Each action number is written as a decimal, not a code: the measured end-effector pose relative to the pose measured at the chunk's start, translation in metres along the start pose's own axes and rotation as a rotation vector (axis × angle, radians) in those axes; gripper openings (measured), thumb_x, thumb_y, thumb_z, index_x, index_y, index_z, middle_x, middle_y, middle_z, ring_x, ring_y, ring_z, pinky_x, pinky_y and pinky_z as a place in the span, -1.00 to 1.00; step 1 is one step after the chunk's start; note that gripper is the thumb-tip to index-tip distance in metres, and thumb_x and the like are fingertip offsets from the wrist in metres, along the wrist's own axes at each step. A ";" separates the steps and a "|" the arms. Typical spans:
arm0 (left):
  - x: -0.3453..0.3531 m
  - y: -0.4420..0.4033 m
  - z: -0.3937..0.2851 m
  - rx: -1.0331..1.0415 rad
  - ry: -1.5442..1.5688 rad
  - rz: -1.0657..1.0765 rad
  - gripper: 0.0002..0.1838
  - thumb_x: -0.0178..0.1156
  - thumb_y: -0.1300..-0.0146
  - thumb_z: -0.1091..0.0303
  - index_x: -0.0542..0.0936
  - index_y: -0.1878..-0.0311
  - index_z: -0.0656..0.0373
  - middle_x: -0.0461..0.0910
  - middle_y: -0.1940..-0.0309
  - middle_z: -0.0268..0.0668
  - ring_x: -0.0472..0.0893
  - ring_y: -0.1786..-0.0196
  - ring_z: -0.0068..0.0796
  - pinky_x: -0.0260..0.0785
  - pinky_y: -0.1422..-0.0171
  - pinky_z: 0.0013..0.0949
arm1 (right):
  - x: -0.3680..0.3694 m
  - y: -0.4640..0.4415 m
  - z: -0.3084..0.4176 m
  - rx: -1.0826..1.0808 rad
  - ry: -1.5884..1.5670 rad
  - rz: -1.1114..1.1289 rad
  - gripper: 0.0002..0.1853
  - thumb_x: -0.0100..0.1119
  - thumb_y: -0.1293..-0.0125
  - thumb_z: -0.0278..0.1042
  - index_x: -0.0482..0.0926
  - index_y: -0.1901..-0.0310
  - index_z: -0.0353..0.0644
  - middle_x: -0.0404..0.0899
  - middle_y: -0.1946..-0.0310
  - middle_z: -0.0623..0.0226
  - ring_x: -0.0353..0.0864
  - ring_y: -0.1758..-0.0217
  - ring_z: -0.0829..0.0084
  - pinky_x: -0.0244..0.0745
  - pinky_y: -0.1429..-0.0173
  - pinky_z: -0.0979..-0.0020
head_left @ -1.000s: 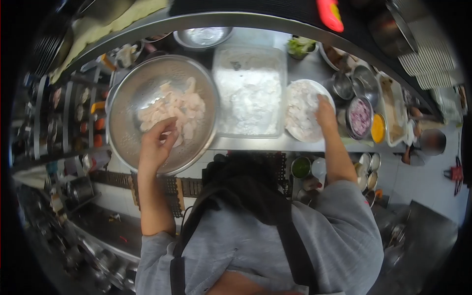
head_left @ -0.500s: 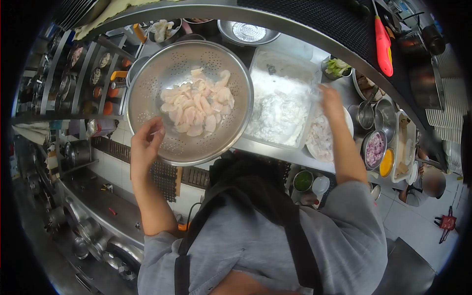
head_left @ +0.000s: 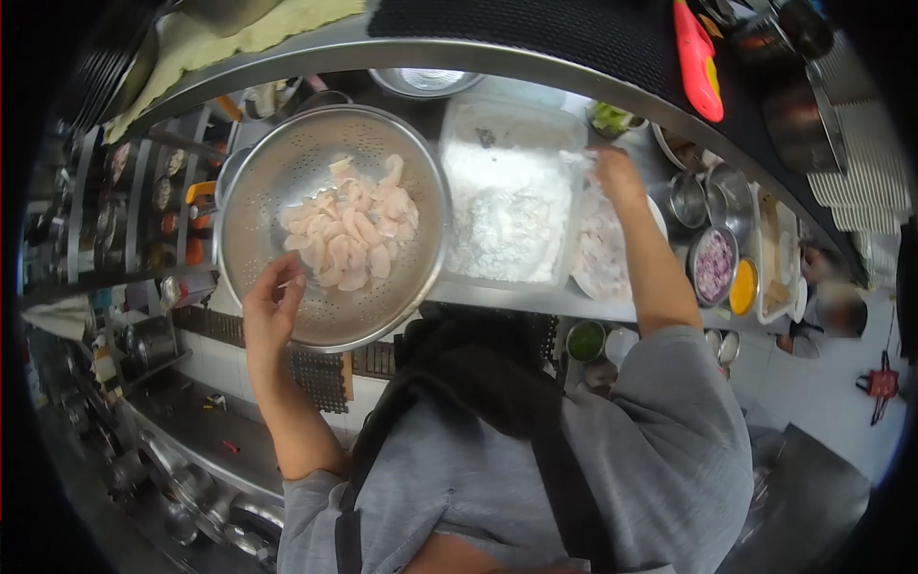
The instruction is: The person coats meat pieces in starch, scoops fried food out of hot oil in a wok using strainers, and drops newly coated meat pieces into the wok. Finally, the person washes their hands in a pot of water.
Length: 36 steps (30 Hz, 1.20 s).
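A wide perforated metal colander [head_left: 249,225] holds a heap of pale raw meat slices [head_left: 354,234] that look like chicken. Over its near left rim is my left hand [head_left: 273,301], fingers loosely curled and a little apart, with no piece clearly visible in them. Right of the colander stands a clear plastic tub of white flour [head_left: 512,225]. My right hand [head_left: 617,177] is at the tub's far right corner, its fingers pinched on a white, floured slice [head_left: 575,157]. Beneath my right forearm, a plate of floured slices [head_left: 601,253] is partly hidden.
An overhead shelf [head_left: 535,62] crosses above the counter, with a pink-handled tool [head_left: 698,67] on it. To the right stand bowls of chopped purple onion [head_left: 714,265] and something yellow [head_left: 743,287]. Chopped greens [head_left: 609,119] sit behind the tub. Another person [head_left: 832,311] is at far right.
My view has shifted, so the counter things appear further left. My right hand now shows a white floured slice over the tub's corner. My left hand stays by the colander's rim.
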State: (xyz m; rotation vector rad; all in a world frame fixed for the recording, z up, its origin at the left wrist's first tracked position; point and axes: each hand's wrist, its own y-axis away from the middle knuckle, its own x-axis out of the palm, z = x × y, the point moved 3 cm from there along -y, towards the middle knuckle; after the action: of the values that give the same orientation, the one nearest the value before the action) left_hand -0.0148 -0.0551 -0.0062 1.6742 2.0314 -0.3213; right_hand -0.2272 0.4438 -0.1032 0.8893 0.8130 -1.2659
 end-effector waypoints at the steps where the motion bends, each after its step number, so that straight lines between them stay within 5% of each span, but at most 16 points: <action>1: 0.003 -0.002 0.001 0.006 0.013 0.011 -0.65 0.20 -0.24 0.50 0.54 -0.11 0.27 0.62 0.14 -0.24 0.58 0.04 -0.49 0.44 -0.02 -0.43 | -0.017 0.020 -0.013 0.029 0.014 -0.003 -0.66 0.18 0.00 -0.53 0.65 0.11 -0.19 0.62 0.20 -0.01 0.61 0.11 0.02 0.49 -0.03 0.17; 3: 0.009 -0.006 0.004 0.027 0.029 0.045 -0.66 0.20 -0.25 0.50 0.54 -0.11 0.28 0.62 0.14 -0.24 0.58 0.04 -0.49 0.44 -0.02 -0.43 | -0.049 0.060 -0.031 -0.098 0.177 -0.154 -0.62 0.18 0.03 -0.55 0.64 0.08 -0.18 0.62 0.21 -0.02 0.59 0.08 0.00 0.48 -0.04 0.16; 9: 0.022 -0.021 -0.002 0.051 0.026 0.090 -0.66 0.20 -0.24 0.51 0.55 -0.11 0.23 0.62 0.14 -0.23 0.59 0.05 -0.48 0.44 -0.04 -0.43 | -0.046 0.134 -0.074 0.117 0.270 -0.058 -0.62 0.19 0.05 -0.57 0.64 0.10 -0.21 0.59 0.12 -0.03 0.57 0.05 -0.02 0.47 -0.06 0.14; 12: 0.028 -0.022 -0.012 0.048 0.004 0.100 -0.65 0.21 -0.22 0.52 0.56 -0.10 0.22 0.62 0.15 -0.23 0.59 0.06 -0.48 0.44 -0.04 -0.43 | -0.048 0.126 -0.069 0.066 0.162 -0.212 -0.63 0.17 0.04 -0.58 0.64 0.10 -0.20 0.59 0.11 0.01 0.57 0.00 0.03 0.44 -0.13 0.13; 14: 0.032 -0.023 -0.019 0.065 -0.009 0.117 -0.65 0.22 -0.21 0.52 0.56 -0.09 0.22 0.62 0.17 -0.24 0.60 0.08 -0.49 0.44 -0.01 -0.43 | -0.035 0.104 -0.057 -0.197 0.278 -0.410 -0.66 0.14 0.00 -0.57 0.65 0.12 -0.18 0.61 0.14 0.07 0.57 -0.04 0.09 0.41 -0.19 0.14; 16: 0.033 -0.021 -0.025 0.079 -0.038 0.115 -0.65 0.22 -0.21 0.52 0.56 -0.09 0.21 0.62 0.17 -0.24 0.60 0.08 -0.49 0.44 0.01 -0.44 | -0.018 0.083 -0.053 -0.160 0.320 -0.244 -0.67 0.13 -0.02 -0.56 0.66 0.13 -0.18 0.61 0.12 0.10 0.54 -0.10 0.15 0.38 -0.22 0.15; 18: 0.029 -0.019 -0.027 0.094 -0.067 0.100 -0.65 0.22 -0.20 0.53 0.56 -0.09 0.21 0.62 0.17 -0.24 0.60 0.08 -0.48 0.44 0.02 -0.44 | 0.007 0.060 -0.056 0.055 0.457 0.163 -0.67 0.14 -0.01 -0.57 0.67 0.13 -0.15 0.60 0.09 0.10 0.54 -0.08 0.15 0.39 -0.20 0.14; 20: 0.021 -0.010 -0.024 0.075 0.014 0.081 -0.65 0.22 -0.20 0.53 0.57 -0.09 0.22 0.63 0.17 -0.24 0.61 0.08 -0.48 0.44 0.04 -0.45 | -0.001 0.051 -0.047 0.016 0.493 0.151 -0.70 0.12 -0.06 -0.52 0.68 0.15 -0.10 0.61 0.11 0.13 0.55 -0.05 0.16 0.43 -0.15 0.14; 24: 0.007 0.005 -0.011 0.057 -0.028 0.022 -0.64 0.22 -0.19 0.53 0.57 -0.09 0.22 0.63 0.17 -0.25 0.61 0.09 -0.48 0.44 0.05 -0.45 | 0.005 0.020 0.000 -0.382 0.309 -0.217 -0.73 0.00 -0.15 -0.44 0.69 0.20 -0.07 0.63 0.20 0.19 0.63 0.14 0.10 0.52 0.00 0.12; 29: 0.000 0.021 -0.004 0.008 -0.027 -0.037 -0.64 0.22 -0.19 0.53 0.56 -0.09 0.23 0.64 0.18 -0.23 0.62 0.10 -0.46 0.46 0.07 -0.43 | 0.064 -0.029 0.044 -0.262 0.708 0.390 -0.70 -0.11 -0.21 -0.48 0.66 0.18 -0.20 0.63 0.13 0.05 0.65 0.09 0.07 0.56 0.02 0.17; 36: -0.010 0.039 0.003 0.004 -0.017 -0.085 -0.63 0.22 -0.20 0.52 0.55 -0.10 0.23 0.64 0.16 -0.21 0.62 0.10 -0.47 0.47 0.05 -0.42 | 0.054 -0.045 0.041 -0.166 0.516 0.271 -0.76 0.04 -0.14 -0.51 0.64 0.18 -0.27 0.61 0.10 -0.02 0.62 0.02 0.04 0.55 -0.05 0.18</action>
State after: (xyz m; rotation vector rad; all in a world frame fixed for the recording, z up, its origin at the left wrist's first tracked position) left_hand 0.0246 -0.0567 0.0008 1.5851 2.0948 -0.3668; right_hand -0.2634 0.3798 -0.1381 1.1664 1.1386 -0.7242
